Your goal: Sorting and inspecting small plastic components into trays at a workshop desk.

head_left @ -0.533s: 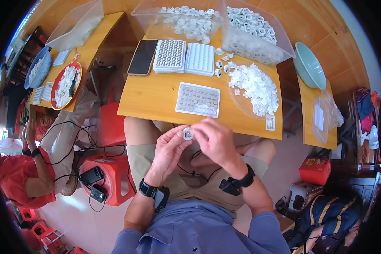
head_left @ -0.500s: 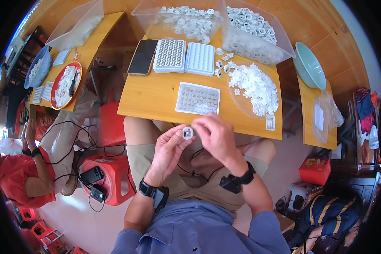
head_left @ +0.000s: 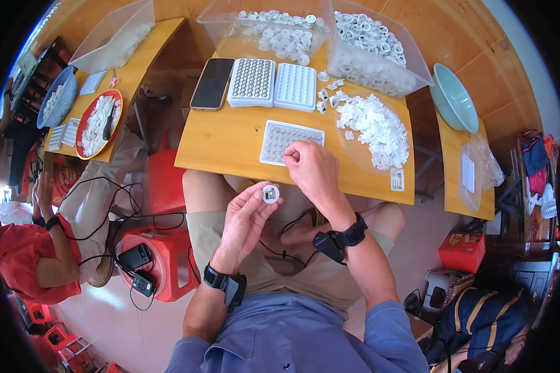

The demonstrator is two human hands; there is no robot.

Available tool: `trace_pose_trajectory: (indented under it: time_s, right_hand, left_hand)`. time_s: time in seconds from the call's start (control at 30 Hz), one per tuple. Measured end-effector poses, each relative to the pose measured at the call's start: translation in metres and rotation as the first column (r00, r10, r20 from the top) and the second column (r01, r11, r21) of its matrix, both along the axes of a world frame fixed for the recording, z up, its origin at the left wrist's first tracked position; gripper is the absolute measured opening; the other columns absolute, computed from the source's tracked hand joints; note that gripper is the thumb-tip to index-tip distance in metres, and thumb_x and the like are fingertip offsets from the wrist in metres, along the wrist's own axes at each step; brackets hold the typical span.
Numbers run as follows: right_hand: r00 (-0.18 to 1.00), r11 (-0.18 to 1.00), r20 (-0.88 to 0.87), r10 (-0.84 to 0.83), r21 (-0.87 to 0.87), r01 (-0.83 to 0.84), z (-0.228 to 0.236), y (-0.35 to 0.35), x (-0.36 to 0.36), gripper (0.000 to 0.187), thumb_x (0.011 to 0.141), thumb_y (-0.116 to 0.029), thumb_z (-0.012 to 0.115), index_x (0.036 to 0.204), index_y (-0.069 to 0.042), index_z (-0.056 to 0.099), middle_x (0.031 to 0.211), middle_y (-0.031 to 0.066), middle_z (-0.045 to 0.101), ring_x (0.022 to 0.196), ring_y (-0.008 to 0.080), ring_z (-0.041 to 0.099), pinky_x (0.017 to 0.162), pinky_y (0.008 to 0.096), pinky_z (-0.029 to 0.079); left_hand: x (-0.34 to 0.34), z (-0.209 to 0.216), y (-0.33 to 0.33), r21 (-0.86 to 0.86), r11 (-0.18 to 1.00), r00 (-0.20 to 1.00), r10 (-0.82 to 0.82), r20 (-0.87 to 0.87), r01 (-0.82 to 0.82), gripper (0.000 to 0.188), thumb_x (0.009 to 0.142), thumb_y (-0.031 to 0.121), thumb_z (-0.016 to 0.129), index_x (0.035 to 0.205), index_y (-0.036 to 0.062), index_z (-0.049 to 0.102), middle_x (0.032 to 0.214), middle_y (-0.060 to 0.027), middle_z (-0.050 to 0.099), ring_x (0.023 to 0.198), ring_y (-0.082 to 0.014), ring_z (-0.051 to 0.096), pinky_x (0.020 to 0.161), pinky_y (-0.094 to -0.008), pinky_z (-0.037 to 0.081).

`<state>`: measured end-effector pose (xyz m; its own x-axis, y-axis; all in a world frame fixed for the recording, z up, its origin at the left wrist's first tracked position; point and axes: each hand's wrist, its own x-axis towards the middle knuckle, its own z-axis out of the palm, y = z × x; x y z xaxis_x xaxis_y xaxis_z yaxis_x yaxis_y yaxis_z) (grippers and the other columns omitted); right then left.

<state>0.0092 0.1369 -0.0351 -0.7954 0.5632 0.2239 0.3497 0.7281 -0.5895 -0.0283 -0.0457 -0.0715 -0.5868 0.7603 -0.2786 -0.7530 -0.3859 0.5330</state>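
Open lane crosses tabletop (head_left: 221, 142) left of disc tray (head_left: 265, 140); phone (head_left: 212, 84) and stacked trays (head_left: 249, 102) bar far side, white heap (head_left: 379, 130) bars right.

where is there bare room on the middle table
The widest bare patch of table lies left of the front tray, in front of the phone. A narrower strip separates that tray from the clear plate of white pieces. The back is crowded with tubs and stacked trays.
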Motion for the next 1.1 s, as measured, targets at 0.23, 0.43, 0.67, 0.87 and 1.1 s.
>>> trace_pose_trajectory:
  time_s: [0.23, 0.43, 0.67, 0.87, 1.1]
  right_hand:
    - [0.979, 0.986, -0.155, 0.132, -0.078, -0.145, 0.024, -0.008, 0.022, 0.003, 0.081, -0.008, 0.071, 0.083, -0.007, 0.070, 0.079, 0.0073, 0.067, 0.069, 0.0260, 0.066, 0.060, 0.0367, 0.051]
    - [0.917, 0.946, -0.255, 0.308, 0.184, -0.267, 0.025, -0.028, 0.043, 0.009, 0.078, -0.003, 0.073, 0.084, -0.007, 0.068, 0.078, 0.0054, 0.066, 0.063, 0.0231, 0.064, 0.056, 0.0332, 0.050]
    - [0.907, 0.902, -0.213, 0.363, 0.326, -0.284, 0.017, -0.031, 0.050, 0.015, 0.075, -0.001, 0.074, 0.085, -0.008, 0.066, 0.076, 0.0033, 0.063, 0.063, 0.0221, 0.063, 0.054, 0.0333, 0.049]
    - [0.884, 0.904, -0.284, 0.372, 0.326, -0.276, 0.009, -0.033, 0.050, 0.018, 0.074, 0.001, 0.075, 0.087, -0.007, 0.066, 0.076, 0.0042, 0.063, 0.063, 0.0218, 0.064, 0.054, 0.0333, 0.049]
    - [0.873, 0.906, -0.299, 0.385, 0.304, -0.295, 0.006, -0.033, 0.052, 0.018, 0.073, 0.001, 0.075, 0.087, -0.006, 0.066, 0.076, 0.0051, 0.063, 0.064, 0.0226, 0.064, 0.055, 0.0339, 0.050]
  left_hand:
    - [-0.002, 0.008, 0.002, 0.002, 1.000, 0.999, 0.000, 0.037, 0.000, 0.029, 0.102, 0.016, 0.055, 0.123, -0.0036, 0.060, 0.116, -0.0170, 0.067, 0.099, -0.0251, 0.069, 0.087, -0.0305, 0.058]
    - [-0.002, -0.001, 0.006, 0.050, 0.999, 0.999, -0.015, 0.051, 0.012, 0.027, 0.101, 0.013, 0.056, 0.124, -0.0009, 0.061, 0.114, -0.0110, 0.069, 0.105, -0.0205, 0.067, 0.092, -0.0336, 0.056]
    - [-0.001, 0.003, 0.010, 0.032, 0.999, 0.999, -0.031, 0.024, 0.030, 0.027, 0.101, 0.013, 0.056, 0.124, -0.0007, 0.061, 0.114, -0.0098, 0.069, 0.104, -0.0177, 0.067, 0.093, -0.0329, 0.057]
    - [0.000, 0.002, 0.009, -0.006, 1.000, 1.000, -0.009, -0.026, 0.009, 0.026, 0.101, 0.012, 0.056, 0.123, -0.0011, 0.061, 0.113, -0.0099, 0.069, 0.103, -0.0168, 0.067, 0.092, -0.0320, 0.057]
    - [0.001, 0.002, 0.009, -0.031, 1.000, 0.988, -0.003, -0.152, -0.002, 0.025, 0.101, 0.008, 0.056, 0.122, -0.0018, 0.061, 0.114, -0.0099, 0.068, 0.102, -0.0154, 0.067, 0.090, -0.0297, 0.058]
